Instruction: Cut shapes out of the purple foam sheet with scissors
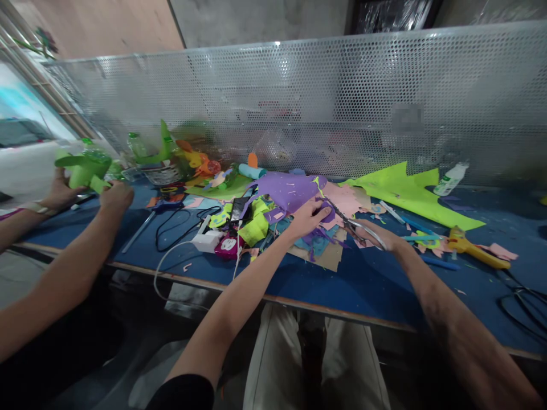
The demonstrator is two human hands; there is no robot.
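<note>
My left hand (308, 217) pinches a small purple foam piece (327, 212) above a heap of coloured foam scraps (318, 245). My right hand (378, 234) grips a pair of scissors (346, 222), whose blades point left and meet the purple piece. A larger purple foam sheet (286, 191) lies just behind my left hand, and a pink sheet (346, 199) lies beside it.
A co-worker's two hands (115, 196) at the left hold a green foam object (85, 168). On the blue table (367, 285) lie a lime foam sheet (405, 191), a yellow glue gun (472, 246), a white charger (207, 240) with cables, bottles and a white bottle (448, 179). A perforated metal screen (342, 97) closes the back.
</note>
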